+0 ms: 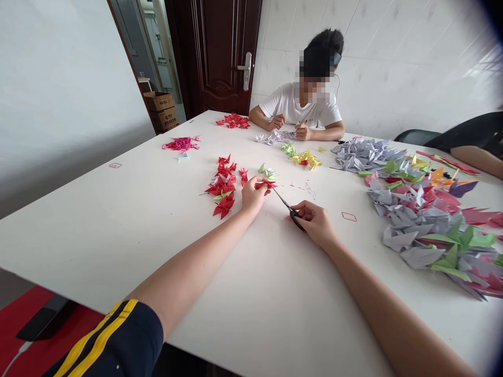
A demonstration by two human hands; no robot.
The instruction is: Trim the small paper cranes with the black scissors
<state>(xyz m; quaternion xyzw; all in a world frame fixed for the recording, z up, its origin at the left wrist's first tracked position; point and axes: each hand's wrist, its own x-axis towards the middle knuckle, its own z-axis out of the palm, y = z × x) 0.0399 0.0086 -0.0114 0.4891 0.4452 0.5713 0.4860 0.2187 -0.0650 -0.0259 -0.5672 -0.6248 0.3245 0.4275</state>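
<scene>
My left hand [254, 196] pinches a small red paper crane [269, 185] just above the white table [188, 220]. In my right hand [314, 220] is a pair of scissors [286, 203] with black handles, its blades pointing toward the red crane. Whether the blade tips touch the paper I cannot tell. Several red paper cranes [223, 180], with a few white and green ones among them, lie left of my left hand. A pale green and white crane [267, 170] rests just beyond it. Tiny red scraps [306, 187] are scattered past the scissors.
A large heap of grey, pink and green cranes [424, 209] spreads along the right side. Yellow cranes [308, 158], a pink pile [181, 143] and another red pile [233, 121] lie farther back. A person in a white shirt [302, 107] sits opposite; another person's arm [477, 159] shows at right.
</scene>
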